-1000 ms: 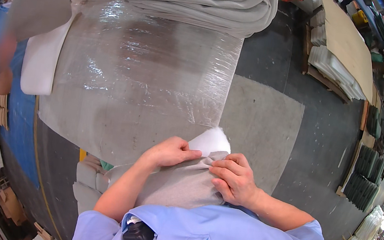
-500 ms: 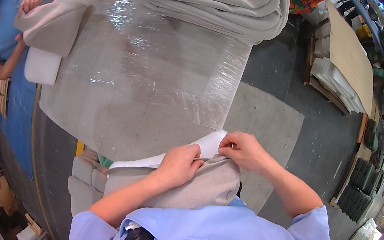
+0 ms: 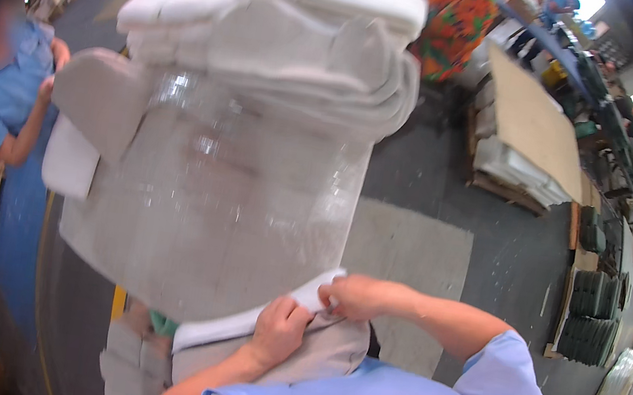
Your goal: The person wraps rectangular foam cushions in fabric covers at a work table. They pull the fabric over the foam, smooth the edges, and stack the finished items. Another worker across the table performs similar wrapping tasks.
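Observation:
A white foam pad (image 3: 223, 331) rests against my front at the table's near edge, with a grey fabric cover (image 3: 336, 348) drawn partly over it. My left hand (image 3: 280, 332) is closed on the edge of the cover, its thumb and fingers pressed together. Just right of it, my right hand (image 3: 352, 294) pinches the cover's edge near the pad's right end. A strip of white foam shows between the fabric and the table. The fingertips of both hands are partly hidden and a little blurred.
A plastic-wrapped table (image 3: 221, 253) lies ahead, bearing a stack of grey and white cushions (image 3: 270, 63) at its far end. At left, a co-worker (image 3: 6, 97) in blue handles a grey cover (image 3: 102, 93) over white foam (image 3: 69, 161). A board-topped pallet stack (image 3: 534, 122) stands right.
My view has tilted up, so the table and my hands sit lower in it. My right hand has come closer to my left along the cover's edge.

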The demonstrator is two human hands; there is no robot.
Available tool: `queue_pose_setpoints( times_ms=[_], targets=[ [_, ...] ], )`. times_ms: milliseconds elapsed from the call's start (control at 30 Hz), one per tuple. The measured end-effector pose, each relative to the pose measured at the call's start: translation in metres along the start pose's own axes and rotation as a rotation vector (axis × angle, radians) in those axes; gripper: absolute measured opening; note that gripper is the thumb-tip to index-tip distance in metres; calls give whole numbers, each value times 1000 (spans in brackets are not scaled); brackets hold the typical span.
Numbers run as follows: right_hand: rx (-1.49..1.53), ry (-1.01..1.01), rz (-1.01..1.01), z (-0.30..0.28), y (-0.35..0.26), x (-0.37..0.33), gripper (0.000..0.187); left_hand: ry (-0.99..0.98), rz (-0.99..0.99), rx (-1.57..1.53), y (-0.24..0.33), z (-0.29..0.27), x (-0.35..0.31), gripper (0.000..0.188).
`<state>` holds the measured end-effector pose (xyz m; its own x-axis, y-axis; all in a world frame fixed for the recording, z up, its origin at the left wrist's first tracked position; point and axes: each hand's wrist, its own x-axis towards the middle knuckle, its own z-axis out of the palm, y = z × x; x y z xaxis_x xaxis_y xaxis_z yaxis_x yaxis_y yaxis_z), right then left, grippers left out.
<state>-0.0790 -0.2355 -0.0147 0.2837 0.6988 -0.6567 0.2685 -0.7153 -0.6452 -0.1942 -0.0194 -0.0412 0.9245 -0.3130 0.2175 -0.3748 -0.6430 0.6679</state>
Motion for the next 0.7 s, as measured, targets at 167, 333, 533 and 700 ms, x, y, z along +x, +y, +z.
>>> queue_pose_setpoints(
  times_ms=[167,333,533,700],
  targets=[
    [-127,63,1,3,-11,3,14,-97,-167,-123,-4,-4,5,21],
    [-215,184,-34,10,-10,-4,19,-461,-571,-284,-9,-17,31,32],
    [-42,184,104,5,-18,-8,39,-811,-557,-279,-29,-13,47,41],
    [99,154,98,1,-17,-7,41,-703,-481,-262,-18,-11,43,36]
  ],
)
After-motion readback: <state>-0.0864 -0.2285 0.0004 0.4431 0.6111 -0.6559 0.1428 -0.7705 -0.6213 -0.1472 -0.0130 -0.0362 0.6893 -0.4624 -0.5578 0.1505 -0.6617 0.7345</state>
